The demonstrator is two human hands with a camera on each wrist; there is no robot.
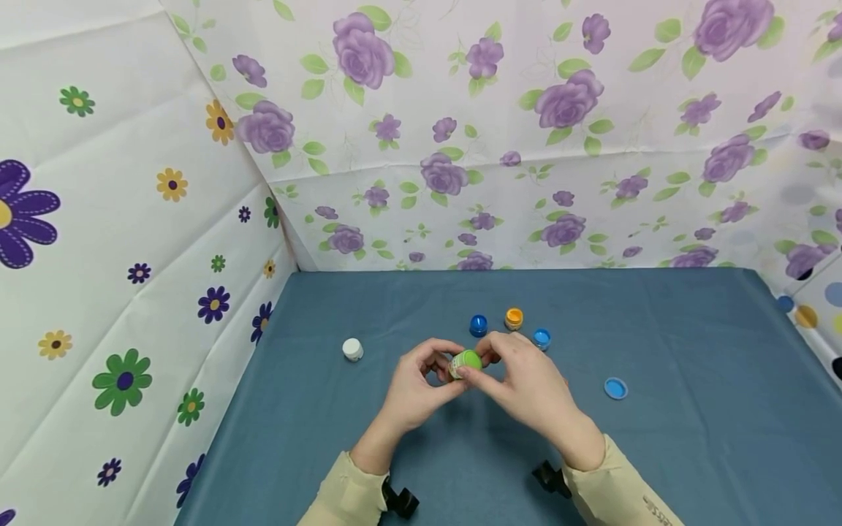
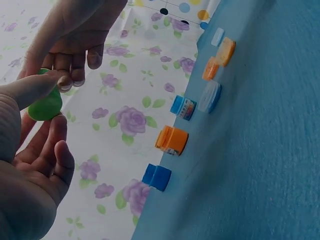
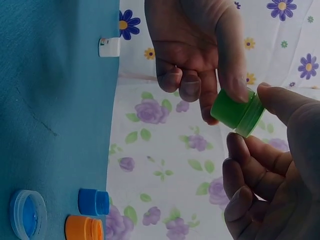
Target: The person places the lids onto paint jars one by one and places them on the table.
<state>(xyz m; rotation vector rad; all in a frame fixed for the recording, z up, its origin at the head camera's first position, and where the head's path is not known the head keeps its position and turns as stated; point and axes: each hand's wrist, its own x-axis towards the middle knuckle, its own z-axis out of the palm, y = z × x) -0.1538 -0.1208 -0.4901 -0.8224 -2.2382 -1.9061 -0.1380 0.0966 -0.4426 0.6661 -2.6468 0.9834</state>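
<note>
"Green jar (image 1: pixel 468 358) first: where is it?"

"Tilted, between the two hands, raised off the blue cloth (image 1: pixel 408 307). The left hand (image 1: pixel 408 387) pinches its body; the right hand (image 1: pixel 529 376) grasps the other end with thumb and fingertips."

"How much do the fingers hide?"

"A good part in every view. The head camera catches a bright green end and a strip of printed label too small to read. In the left wrist view just a rounded green patch comes through. The right wrist view is clearest: a short, smooth cylinder with a paler, see-through-looking band at the right hand's end. I can't tell whether a cap is loose there."

"What else is hard to make out?"

"The left wrist view shows small orange pieces (image 2: pixel 226 51) on the cloth. I can't pick them out from the head, or tell whether they're lids."

"And the other containers?"

"A dark blue jar (image 1: pixel 478 326), an orange jar (image 1: pixel 514 318) and a light blue jar (image 1: pixel 541 338) stand near one another beyond the right hand. They look plastic; in the wrist views the orange one steps in to a narrower neck. A white jar (image 1: pixel 352 349) stands well apart on the left. On the right lies a blue lid (image 1: pixel 615 388), a disc with a raised rim."

"The sleeves?"

"Pale, creased sleeves (image 1: pixel 349 491), cut off by the bottom edge; the right one's lettering is unreadable."
</note>
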